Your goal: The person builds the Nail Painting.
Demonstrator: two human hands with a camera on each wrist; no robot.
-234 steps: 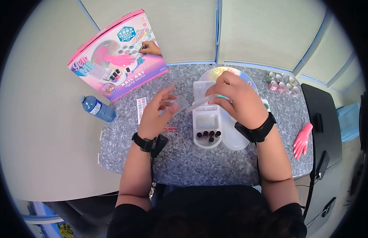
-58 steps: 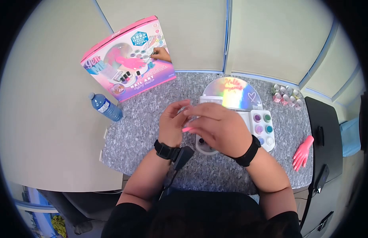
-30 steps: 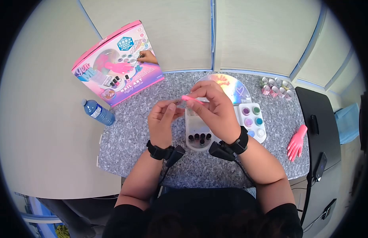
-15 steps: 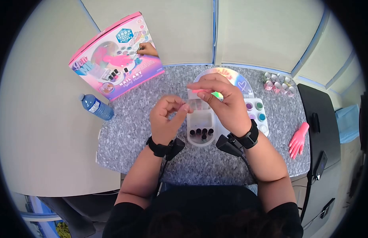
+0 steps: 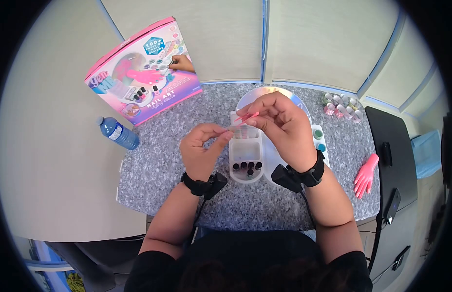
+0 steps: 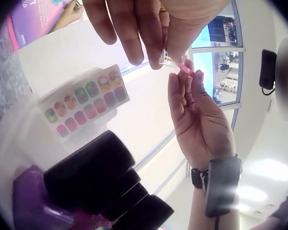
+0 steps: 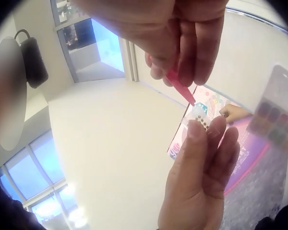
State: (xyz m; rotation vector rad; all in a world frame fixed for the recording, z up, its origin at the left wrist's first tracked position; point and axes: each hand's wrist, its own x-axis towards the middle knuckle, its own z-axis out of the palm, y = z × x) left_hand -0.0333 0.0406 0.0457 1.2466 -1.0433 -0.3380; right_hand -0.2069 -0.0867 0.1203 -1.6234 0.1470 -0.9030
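Note:
My left hand point(image 5: 201, 148) pinches a small clear sheet dotted with dark and gold specks point(image 7: 200, 120) between thumb and forefinger, raised over the table. In my right hand point(image 5: 287, 129), pink tweezers point(image 7: 181, 90) are pinched between thumb and fingers. Their tips point at the sheet's edge, close to my left fingertips. Beneath both hands sits a white tray point(image 5: 233, 152) with several black-capped polish bottles point(image 5: 250, 166) in its front section. A nail sticker sheet point(image 6: 86, 101) with colourful patterned nails lies in the tray's back part.
A rainbow-sheen disc panel point(image 5: 248, 96) stands behind the tray, with pots of colour point(image 5: 319, 140) to the right. Small silver-topped containers point(image 5: 340, 108) and a pink model hand point(image 5: 366, 176) are farther right. A nail art box point(image 5: 143, 73) and water bottle point(image 5: 120, 133) stand left.
The tweezers, lying on the table in the oldest frame, are now in my right hand; a clear plastic piece has left my hands. Lately the tweezers' tips have come down toward my left fingers.

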